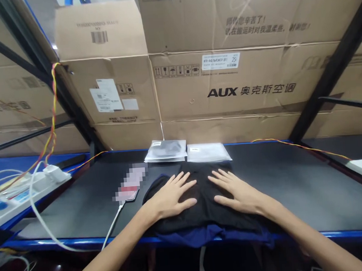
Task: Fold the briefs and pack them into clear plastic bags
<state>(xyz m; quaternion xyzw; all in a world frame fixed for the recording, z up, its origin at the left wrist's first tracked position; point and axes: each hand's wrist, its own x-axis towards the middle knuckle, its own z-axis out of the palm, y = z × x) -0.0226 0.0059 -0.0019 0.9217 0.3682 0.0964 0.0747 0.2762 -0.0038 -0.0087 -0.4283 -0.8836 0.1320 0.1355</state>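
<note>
Head view, left hand (172, 197) and right hand (237, 190) splayed flat on dark cloth (205, 216), black-topped bench (290, 189), cardboard backdrop (228, 103)

The left grip (172, 197) and right grip (237, 190) are bare, slender-fingered hands; behind each runs a slim, bare forearm (115, 255).

Location type: workshop or storeroom, fitted as a work area on industrial racking; indicators: slanting black metal rack posts (337, 66) at both sides; large brown corrugated cardboard sheets with printed AUX branding and handling symbols (185, 102), standing as the rear wall; a blue-edged work surface with a black mat (283, 178); white plastic power strips (27, 195); exposed twisted yellow-and-red wiring (53, 101); flat translucent plastic packets (209, 153) beside black-and-blue cloth (205, 216).
</note>
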